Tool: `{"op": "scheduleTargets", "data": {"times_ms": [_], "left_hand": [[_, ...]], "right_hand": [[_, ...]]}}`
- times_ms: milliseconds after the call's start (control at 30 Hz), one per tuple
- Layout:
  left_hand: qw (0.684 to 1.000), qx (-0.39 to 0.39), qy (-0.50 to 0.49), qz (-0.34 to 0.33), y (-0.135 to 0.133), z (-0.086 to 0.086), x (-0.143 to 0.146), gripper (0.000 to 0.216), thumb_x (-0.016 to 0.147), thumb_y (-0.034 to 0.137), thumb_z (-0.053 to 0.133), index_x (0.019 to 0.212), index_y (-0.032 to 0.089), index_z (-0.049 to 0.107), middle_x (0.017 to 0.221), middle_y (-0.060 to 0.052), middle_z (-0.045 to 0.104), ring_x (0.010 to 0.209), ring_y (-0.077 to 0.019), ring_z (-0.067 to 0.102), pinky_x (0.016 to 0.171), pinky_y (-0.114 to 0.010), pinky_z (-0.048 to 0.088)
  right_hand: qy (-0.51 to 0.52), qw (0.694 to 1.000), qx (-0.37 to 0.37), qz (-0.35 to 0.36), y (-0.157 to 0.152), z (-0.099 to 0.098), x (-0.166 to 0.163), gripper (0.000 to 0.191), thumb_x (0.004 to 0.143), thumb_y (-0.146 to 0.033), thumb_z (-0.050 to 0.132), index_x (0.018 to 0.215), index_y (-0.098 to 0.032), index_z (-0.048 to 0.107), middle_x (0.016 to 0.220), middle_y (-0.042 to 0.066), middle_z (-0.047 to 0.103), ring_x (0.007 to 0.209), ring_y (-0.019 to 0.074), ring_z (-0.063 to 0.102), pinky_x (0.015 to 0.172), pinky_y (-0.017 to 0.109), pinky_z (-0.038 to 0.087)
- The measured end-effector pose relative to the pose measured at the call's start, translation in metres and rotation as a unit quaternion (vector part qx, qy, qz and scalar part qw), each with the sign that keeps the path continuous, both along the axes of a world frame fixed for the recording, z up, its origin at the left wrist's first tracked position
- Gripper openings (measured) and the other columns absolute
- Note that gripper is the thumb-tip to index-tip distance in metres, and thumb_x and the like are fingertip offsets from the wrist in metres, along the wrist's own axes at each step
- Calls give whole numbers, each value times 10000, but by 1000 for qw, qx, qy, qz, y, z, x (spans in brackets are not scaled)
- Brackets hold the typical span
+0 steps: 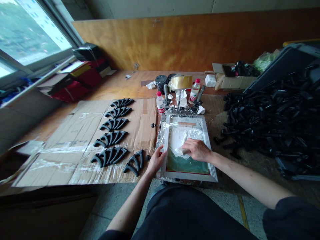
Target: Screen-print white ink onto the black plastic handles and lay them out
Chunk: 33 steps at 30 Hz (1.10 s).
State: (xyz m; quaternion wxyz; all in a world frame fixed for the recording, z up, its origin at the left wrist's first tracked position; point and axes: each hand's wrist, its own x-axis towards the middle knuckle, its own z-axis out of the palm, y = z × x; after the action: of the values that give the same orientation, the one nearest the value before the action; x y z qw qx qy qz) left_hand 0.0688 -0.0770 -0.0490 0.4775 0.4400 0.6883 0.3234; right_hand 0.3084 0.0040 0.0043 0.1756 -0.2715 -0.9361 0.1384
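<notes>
A silk-screen frame (pixel 213 168) with a metal border and a green and white mesh lies in front of me, below a clamp stand (pixel 178 108). My left hand (pixel 157 160) grips the left side of the frame, thumb and fingers at its edge. Over the mesh, my right hand (pixel 197 150) is closed on a crumpled white tissue (pixel 180 151) pressed to the surface. The part of the tissue under the fingers is hidden. Closest to my left hand on the cardboard are a few curved black plastic handles (pixel 135 163).
Rows of black handles (pixel 110 138) lie on the flattened cardboard (pixel 72 143) at left. A large heap of black parts (pixel 272 116) fills the right. Red-capped bottles (pixel 160 103), a tape roll (pixel 181 82) and a black tin (pixel 161 82) stand behind the clamp.
</notes>
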Motion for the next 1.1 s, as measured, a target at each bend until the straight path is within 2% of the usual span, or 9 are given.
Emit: {"op": "scheduleTargets", "data": {"times_ms": [100, 200, 333, 433, 600, 733, 867, 1033, 1100], "left_hand": [[1000, 3, -18, -7, 1, 14, -3, 718, 809, 574, 558, 1415, 210, 432, 665, 35, 582, 533, -105, 484, 512, -210, 355], [998, 13, -64, -6, 1, 45, -6, 750, 819, 595, 555, 1446, 220, 385, 611, 52, 522, 490, -95, 435, 479, -202, 326], [984, 50, -171, 24, 8, 97, -4, 607, 865, 676, 404, 1197, 207, 597, 631, 18, 534, 496, -110, 468, 456, -217, 358], [962, 144, -226, 55, 29, 132, 3, 561, 879, 673, 380, 1072, 204, 618, 807, -17, 630, 614, -118, 562, 534, -226, 456], [925, 262, -271, 39, 75, 161, 15, 433, 903, 559, 462, 1086, 187, 585, 1031, -73, 657, 901, -154, 632, 694, -247, 528], [920, 201, -317, 113, 68, 134, 33, 504, 901, 605, 422, 1099, 162, 557, 955, -98, 686, 825, -152, 657, 643, -237, 521], [918, -103, -378, 56, 17, 73, 65, 510, 841, 594, 552, 1072, 141, 590, 1020, -145, 699, 833, -202, 680, 589, -264, 532], [887, -94, -421, 168, -25, 36, 62, 357, 817, 486, 643, 934, 152, 591, 1031, -113, 696, 875, -196, 690, 662, -271, 550], [902, -59, -367, 220, -33, 30, 33, 342, 802, 452, 668, 936, 151, 576, 1047, -112, 696, 813, -174, 695, 626, -247, 543]], "right_hand": [[28, 995, -19, -98, 37, 19, -19, 351, 793, -225, 725, 1135, -262, 656, 986, 23, 689, 921, 202, 614, 798, 330, 501], [51, 979, -18, -194, 80, 41, -20, 578, 781, -245, 741, 1326, -285, 552, 1070, 51, 663, 950, 222, 616, 824, 378, 519], [158, 929, 15, -335, 118, 58, 38, 410, 862, -267, 626, 1268, -215, 605, 1003, 67, 677, 818, 192, 641, 766, 352, 537], [172, 892, 17, -417, 116, 42, 84, 278, 907, -229, 505, 1079, -94, 676, 856, 62, 706, 730, 161, 640, 688, 290, 545], [73, 947, -43, -309, 56, -25, 63, 260, 836, -360, 633, 823, -108, 696, 809, 36, 695, 765, 143, 618, 709, 241, 538], [-73, 963, -66, -252, 12, -50, 12, 140, 820, -289, 690, 828, -158, 644, 952, 115, 670, 951, 242, 595, 859, 362, 478], [-73, 944, -127, -297, -17, -33, -23, 87, 904, -255, 563, 896, -170, 577, 844, 98, 643, 859, 228, 588, 756, 324, 460], [53, 986, -113, -108, -24, -17, -22, 147, 935, -206, 475, 842, -207, 588, 917, 59, 649, 950, 195, 574, 855, 325, 465], [54, 984, -91, -140, -3, -27, 16, 192, 910, -157, 448, 868, -205, 629, 980, 76, 662, 1003, 210, 573, 921, 371, 460]]}}
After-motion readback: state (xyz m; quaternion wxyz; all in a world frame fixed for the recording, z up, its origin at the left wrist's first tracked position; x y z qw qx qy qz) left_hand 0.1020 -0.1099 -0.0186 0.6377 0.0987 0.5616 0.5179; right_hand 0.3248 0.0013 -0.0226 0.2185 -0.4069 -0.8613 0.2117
